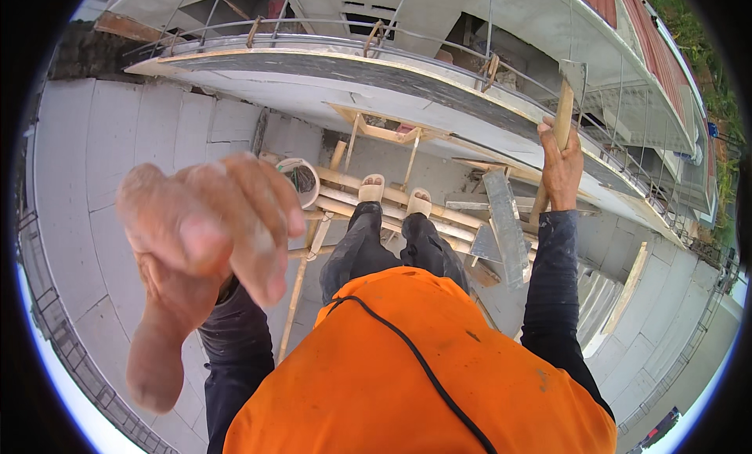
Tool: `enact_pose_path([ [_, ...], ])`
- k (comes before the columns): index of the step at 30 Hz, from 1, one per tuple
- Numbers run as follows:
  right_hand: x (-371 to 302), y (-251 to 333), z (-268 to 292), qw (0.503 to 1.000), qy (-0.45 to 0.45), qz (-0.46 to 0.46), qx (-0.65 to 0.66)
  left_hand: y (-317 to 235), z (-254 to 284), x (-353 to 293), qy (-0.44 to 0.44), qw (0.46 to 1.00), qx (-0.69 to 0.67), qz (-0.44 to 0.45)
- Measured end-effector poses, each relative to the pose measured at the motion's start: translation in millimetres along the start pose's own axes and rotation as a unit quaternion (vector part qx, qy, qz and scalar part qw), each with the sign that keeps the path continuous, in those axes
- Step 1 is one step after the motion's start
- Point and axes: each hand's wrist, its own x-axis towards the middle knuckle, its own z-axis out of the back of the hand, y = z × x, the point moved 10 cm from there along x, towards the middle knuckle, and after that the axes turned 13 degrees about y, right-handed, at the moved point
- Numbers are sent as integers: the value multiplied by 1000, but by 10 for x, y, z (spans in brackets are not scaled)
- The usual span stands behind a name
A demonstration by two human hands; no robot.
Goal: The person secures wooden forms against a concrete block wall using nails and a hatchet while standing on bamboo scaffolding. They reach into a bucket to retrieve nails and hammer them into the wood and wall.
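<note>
At the far left a grey block wall [110, 133] curves up. The left hand [215, 219] is raised close to the camera and blurred, its fingers half open and loosely bent, with nothing to be seen in them. Just beside it in the view, though lower, a white bucket [312, 198] holds dark bits too small to make out. A long dark board [329, 66] already runs along the raised edge, with bare metal rods [489, 19] upright behind it. Poles [442, 212] lie under the feet, and a grey plank [507, 227] rests loose near their right end. At the right, the right hand [562, 168] has its fingers closed around the wooden handle of a tool [564, 113], metal head up, in front of the edge. The edge work looks partly done: board up, rods uncovered, planks loose; how much is left cannot be told.
</note>
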Motion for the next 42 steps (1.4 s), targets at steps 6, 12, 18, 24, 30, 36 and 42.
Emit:
enact_pose_path([
  [6, 5, -87, -55, 998, -33, -53, -18, 2062, 828, 216, 117, 770, 600, 184],
  [12, 14, 37, -39, 994, -42, -73, -68, 2477, 1173, 301, 57, 798, 583, 145],
  [18, -91, -218, -67, 984, -112, -110, -81, 2780, 1222, 388, 124, 770, 595, 192],
  [24, -81, -226, -82, 984, -92, -129, -78, 2846, 1261, 408, 138, 775, 587, 189],
  [30, -131, -312, -56, 981, -106, -143, -82, 2912, 1246, 402, 161, 779, 574, 194],
  [36, -6, -106, -73, 979, -119, -104, -125, 2912, 1284, 353, 164, 772, 576, 211],
  [42, -279, -383, -190, 971, -203, -128, 14, 2895, 1313, 447, 157, 766, 596, 179],
])
